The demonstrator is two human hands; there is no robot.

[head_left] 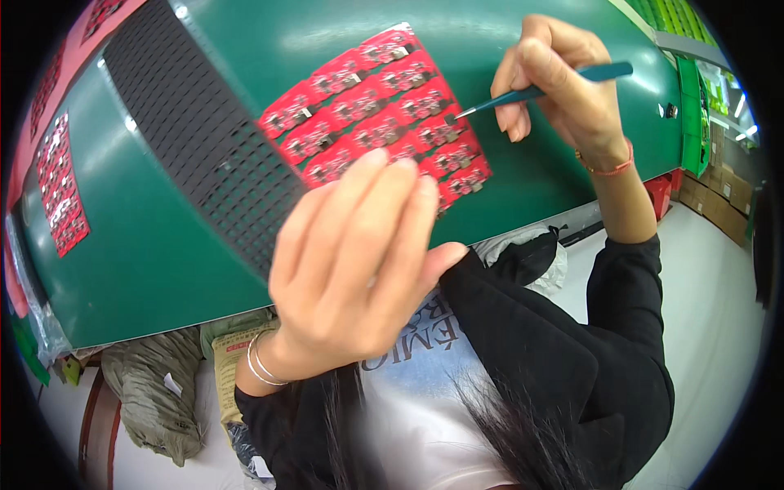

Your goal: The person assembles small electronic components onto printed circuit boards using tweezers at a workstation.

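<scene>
A red circuit board panel (357, 104), made of several rows of small boards with dark and silvery parts, lies tilted on the green tabletop. My left hand (355, 253) is stretched over its near side, the fingertips resting on the boards and the thumb held out to the right. Some of the panel is hidden under those fingers. In my right hand (563, 77), a pair of dark teal tweezers (523, 95) is pinched between thumb and fingers. Their thin metal tip points left and meets the panel near its right edge; whether it touches a part I cannot tell.
A long black perforated mat (192, 122) crosses the green table (155, 261) left of the panel. Another red board panel (61, 192) lies at the far left. At the right stands a green bin (692, 114). Bags (155, 392) sit below the table's near edge.
</scene>
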